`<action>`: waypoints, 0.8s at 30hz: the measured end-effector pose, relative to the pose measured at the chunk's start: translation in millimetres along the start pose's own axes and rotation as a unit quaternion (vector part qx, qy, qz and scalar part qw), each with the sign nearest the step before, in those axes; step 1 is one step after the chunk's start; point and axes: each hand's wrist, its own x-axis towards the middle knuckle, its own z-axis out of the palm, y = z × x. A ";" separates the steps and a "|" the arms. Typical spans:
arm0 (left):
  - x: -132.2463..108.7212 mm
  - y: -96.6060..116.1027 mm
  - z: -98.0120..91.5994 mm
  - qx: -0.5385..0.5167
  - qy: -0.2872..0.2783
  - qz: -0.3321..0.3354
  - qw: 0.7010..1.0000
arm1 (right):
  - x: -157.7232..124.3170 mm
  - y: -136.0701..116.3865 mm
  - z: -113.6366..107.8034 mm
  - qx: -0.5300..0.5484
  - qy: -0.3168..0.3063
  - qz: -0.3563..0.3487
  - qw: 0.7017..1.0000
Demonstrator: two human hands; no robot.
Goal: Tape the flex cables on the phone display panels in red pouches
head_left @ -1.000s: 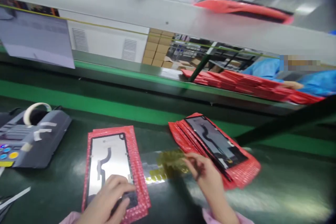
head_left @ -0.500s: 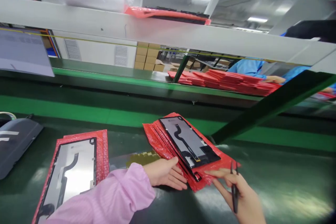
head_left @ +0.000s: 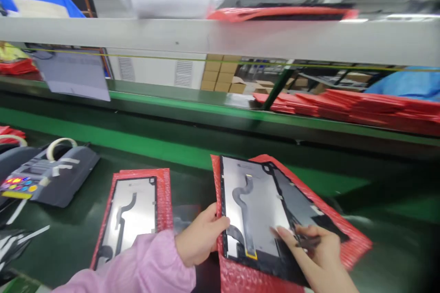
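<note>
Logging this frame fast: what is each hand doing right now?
Left hand: closed on the left edge of the top panel and its red bubble sleeve.
Right hand: holding dark tweezers, fingertips on that panel.

Panel (head_left: 256, 206) under the hands: glossy, smooth grey sheet, mirror-like, dark matt flex strip across it. Red bubble-wrap sleeve (head_left: 347, 238) beneath: plastic, dimpled, shiny. Second panel (head_left: 132, 213) same glossy finish, same red wrap. Sleeve (head_left: 147, 268) pink cloth, matt. Bench mat (head_left: 388, 256) dark green, smooth, semi-gloss. Tape dispenser (head_left: 58, 178) grey matt plastic.
</note>
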 end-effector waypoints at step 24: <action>-160.8 51.8 -234.0 0.485 0.325 0.099 0.806 | -132.4 -85.0 212.4 0.058 -0.265 0.028 0.962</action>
